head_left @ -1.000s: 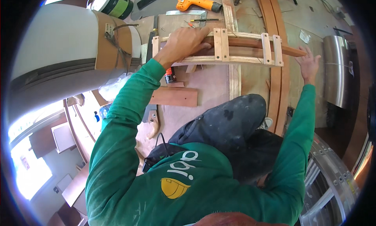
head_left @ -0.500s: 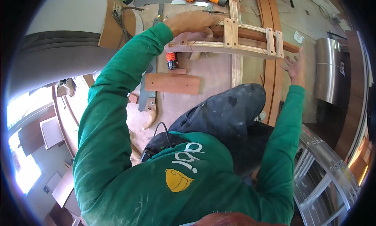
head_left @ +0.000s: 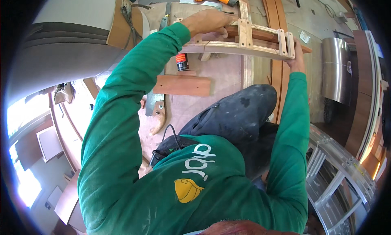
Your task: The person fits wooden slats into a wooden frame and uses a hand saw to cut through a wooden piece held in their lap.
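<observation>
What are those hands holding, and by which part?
The right hand appears to grip a slatted wooden frame at its right end. The left hand lies over the frame's left part; its exact grip is hidden.

left-side glare — dark, curved edges

- Wooden frame (head_left: 245, 33): one, ladder-like; two long pale rails with layered-looking edges, joined by short crosspieces, one pair side by side near mid-length, two more spaced apart toward the right end. Dark holes or fastener heads show in the crosspieces. Lies lengthwise left to right, slanting, right end nearer the person; left end partly hidden. Contact with the surface below cannot be told.
- Reddish-brown strip (head_left: 266, 37): one, long, narrow; lies lengthwise between the frame's rails, beneath the crosspieces, its tip projecting past the frame's right end.
</observation>
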Available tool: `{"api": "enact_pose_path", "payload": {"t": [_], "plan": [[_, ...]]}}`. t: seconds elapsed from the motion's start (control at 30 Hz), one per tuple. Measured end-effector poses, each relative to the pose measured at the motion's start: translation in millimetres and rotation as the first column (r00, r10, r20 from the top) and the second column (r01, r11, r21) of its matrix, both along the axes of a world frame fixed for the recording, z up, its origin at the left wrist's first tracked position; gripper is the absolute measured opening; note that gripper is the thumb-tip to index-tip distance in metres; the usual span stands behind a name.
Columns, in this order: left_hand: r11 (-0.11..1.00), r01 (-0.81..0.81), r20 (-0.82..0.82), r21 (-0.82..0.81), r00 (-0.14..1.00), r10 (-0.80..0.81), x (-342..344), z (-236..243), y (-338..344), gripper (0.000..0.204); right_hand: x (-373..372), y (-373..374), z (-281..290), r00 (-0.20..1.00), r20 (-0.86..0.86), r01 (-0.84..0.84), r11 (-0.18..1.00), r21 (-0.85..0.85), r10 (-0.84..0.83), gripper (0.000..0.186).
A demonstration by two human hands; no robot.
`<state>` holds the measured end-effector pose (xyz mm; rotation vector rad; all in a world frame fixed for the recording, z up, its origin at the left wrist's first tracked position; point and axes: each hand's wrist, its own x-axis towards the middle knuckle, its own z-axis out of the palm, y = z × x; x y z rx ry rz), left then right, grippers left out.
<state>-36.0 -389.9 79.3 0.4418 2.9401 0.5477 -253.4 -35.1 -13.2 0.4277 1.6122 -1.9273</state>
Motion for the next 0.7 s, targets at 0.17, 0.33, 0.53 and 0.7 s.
{"api": "enact_pose_path", "payload": {"t": [0.17, 0.33, 0.53, 0.7], "plan": [[1.0, -0.016, -0.019, 0.025, 1.0, 0.016, 2, -8, -4, 0.038, -2, -6, -5, 0.999, 0.037, -0.002, 1.0, -0.029, 0.003, 0.04], [0.999, -0.028, -0.002, -0.023, 1.0, 0.028, 1, -7, -1, 0.04, 2, -5, -1, 0.999, 0.034, -0.002, 1.0, -0.015, 0.002, 0.04], [0.999, -0.049, 0.029, 0.013, 0.998, 0.049, 1, -12, -2, 0.041, 4, -2, 0, 0.998, 0.033, -0.054, 0.998, 0.039, 0.053, 0.04], [0.996, -0.031, -0.031, 0.082, 0.999, 0.034, 0, -25, -7, 0.041, 1, -2, -3, 0.998, 0.029, -0.048, 0.999, -0.001, 0.048, 0.039]]}}
